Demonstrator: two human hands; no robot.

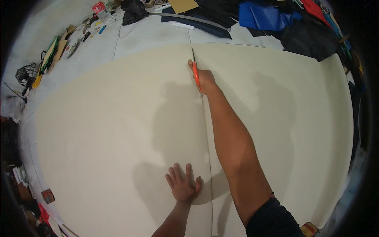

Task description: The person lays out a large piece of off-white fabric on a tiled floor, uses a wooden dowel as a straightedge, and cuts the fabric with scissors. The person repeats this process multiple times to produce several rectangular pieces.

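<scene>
A large cream sheet (98, 130) covers most of the floor in front of me. A long cut line (209, 166) runs up it from the lower edge to the scissors. My right hand (205, 79) reaches far out, its fingers wrapped round orange-handled scissors (196, 73). Their dark blades point away from me, close to the sheet's far edge. Nearer to me, my left hand (184, 185) lies flat on the sheet with spread fingers, just left of the cut line, and holds nothing.
White floor tiles (138, 39) show beyond the sheet. At the back lie dark material (312, 39), a folded blue piece (264, 17), a black bag (134, 12) and a brown sheet (182, 5). Small tools and a dark cable bundle (25, 75) sit far left. The sheet's right edge curls up.
</scene>
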